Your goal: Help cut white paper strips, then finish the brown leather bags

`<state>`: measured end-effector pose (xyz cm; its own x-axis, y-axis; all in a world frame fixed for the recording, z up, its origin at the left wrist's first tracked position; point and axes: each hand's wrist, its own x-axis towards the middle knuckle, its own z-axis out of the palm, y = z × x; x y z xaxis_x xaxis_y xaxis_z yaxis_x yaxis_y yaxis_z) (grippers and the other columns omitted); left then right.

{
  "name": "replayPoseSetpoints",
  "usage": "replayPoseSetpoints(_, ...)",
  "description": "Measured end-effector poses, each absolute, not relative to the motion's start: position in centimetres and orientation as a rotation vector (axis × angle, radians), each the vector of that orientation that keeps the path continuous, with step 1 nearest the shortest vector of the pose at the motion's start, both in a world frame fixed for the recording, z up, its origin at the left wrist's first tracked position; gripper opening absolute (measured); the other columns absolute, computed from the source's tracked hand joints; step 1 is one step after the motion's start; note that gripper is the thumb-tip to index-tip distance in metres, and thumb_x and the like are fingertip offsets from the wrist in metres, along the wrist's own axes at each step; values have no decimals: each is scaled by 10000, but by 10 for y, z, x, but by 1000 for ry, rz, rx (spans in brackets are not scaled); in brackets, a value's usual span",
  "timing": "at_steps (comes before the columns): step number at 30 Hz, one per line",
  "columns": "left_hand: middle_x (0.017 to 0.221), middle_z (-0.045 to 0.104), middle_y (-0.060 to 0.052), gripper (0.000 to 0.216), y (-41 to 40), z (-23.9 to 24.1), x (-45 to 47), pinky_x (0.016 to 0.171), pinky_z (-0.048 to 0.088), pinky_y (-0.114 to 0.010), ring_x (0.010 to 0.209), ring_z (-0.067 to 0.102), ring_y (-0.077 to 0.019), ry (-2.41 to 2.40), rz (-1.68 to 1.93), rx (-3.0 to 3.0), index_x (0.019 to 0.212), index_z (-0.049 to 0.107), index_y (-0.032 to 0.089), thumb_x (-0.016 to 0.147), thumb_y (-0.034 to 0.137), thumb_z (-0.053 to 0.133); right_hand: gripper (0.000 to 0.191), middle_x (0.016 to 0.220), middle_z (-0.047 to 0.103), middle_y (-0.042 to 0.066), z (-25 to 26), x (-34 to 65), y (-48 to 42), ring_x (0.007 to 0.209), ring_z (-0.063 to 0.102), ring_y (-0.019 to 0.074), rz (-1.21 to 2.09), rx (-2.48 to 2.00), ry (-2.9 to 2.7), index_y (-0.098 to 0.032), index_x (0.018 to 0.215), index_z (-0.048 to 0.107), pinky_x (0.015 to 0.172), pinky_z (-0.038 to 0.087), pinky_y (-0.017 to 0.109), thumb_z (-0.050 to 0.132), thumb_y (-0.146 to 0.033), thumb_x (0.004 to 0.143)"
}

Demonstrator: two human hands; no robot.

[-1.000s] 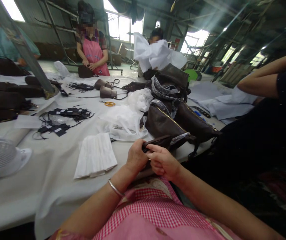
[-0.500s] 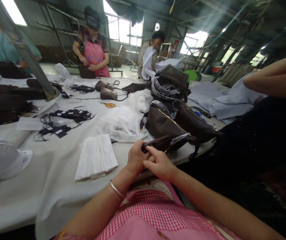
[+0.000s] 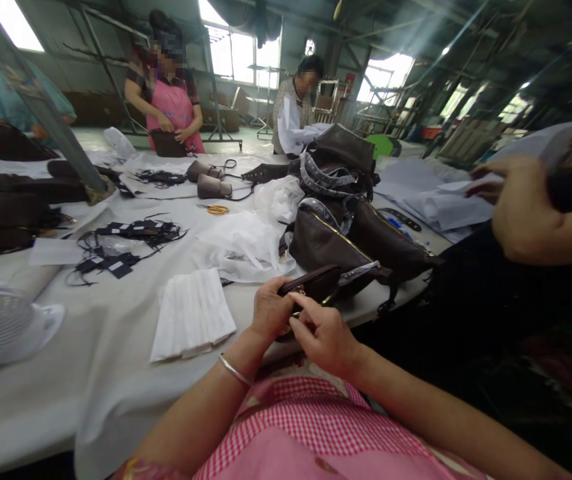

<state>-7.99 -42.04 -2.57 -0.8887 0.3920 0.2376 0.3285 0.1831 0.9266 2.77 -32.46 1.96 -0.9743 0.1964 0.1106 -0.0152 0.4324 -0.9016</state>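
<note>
My left hand point(image 3: 269, 311) and my right hand point(image 3: 322, 333) are closed together on a small dark brown leather piece point(image 3: 316, 282) with a gold metal fitting, held at the near edge of the white table point(image 3: 116, 373). The left hand, with a silver bangle on its wrist, grips the piece's near end. My right hand's fingers pinch at the gold fitting. Just behind the piece lie brown leather bags point(image 3: 346, 240) piled on the table.
A stack of white folded paper point(image 3: 192, 312) lies left of my hands, with black tags point(image 3: 126, 241), yellow scissors point(image 3: 217, 209) and white wrapping point(image 3: 246, 243) beyond. A white fan point(image 3: 1, 327) sits far left. A co-worker's hand point(image 3: 521, 207) is at right; other people work at the far side.
My hands tilted the leather piece so the gold fitting shows, and my right fingers shifted onto it. The co-worker at right brought a hand into view. The far worker lowered the white sheet.
</note>
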Motion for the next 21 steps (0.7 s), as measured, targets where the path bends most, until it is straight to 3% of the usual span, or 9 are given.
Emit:
replayPoseSetpoints(2,786,723,17,146,-421,-24,-81,720,497,-261,746,650,-155,2372,1825,732,860,740,218,760,211,635,278,738,674,34,13,26,-314,685,630,180,1269,-279,-2449,-196,1086,628,671,489,308,593,-324,842)
replayPoseSetpoints(4,785,723,18,143,-422,-23,-81,720,497,-262,741,647,-153,2381,1814,746,858,745,224,770,222,632,221,714,669,34,6,19,-303,619,636,175,1256,-456,-2439,-199,959,610,588,483,288,588,-391,853)
replayPoseSetpoints(7,789,725,18,167,-423,-24,-81,709,497,-259,742,647,-155,2368,1813,752,875,743,224,758,198,628,330,689,671,25,-1,8,-298,482,615,150,1518,-550,-2482,-198,887,572,444,425,244,577,-526,849)
replayPoseSetpoints(10,781,724,19,189,-424,-26,-82,685,497,-257,727,646,-157,2332,1819,754,893,736,211,737,182,633,378,671,670,19,-3,-1,-305,467,613,147,1580,-519,-2488,-198,869,566,431,407,234,620,-568,812)
replayPoseSetpoints(14,804,726,18,224,-424,-27,-83,704,498,-260,742,648,-157,2360,1808,773,905,734,211,726,143,618,289,658,662,36,5,-6,-310,583,627,173,1141,-405,-2579,-199,778,567,552,427,267,639,-475,827)
replayPoseSetpoints(18,783,710,14,139,-424,-25,-83,711,481,-262,730,628,-153,2432,1757,842,877,728,212,787,243,627,183,764,684,93,14,-6,-304,704,637,215,654,-274,-2654,-183,849,583,658,413,308,490,-324,920)
replayPoseSetpoints(21,766,688,15,130,-425,-25,-82,704,466,-252,718,607,-143,2447,1743,874,862,712,205,814,283,620,235,795,677,103,18,-7,-298,747,629,213,490,-131,-2694,-187,796,580,706,401,309,408,-251,942)
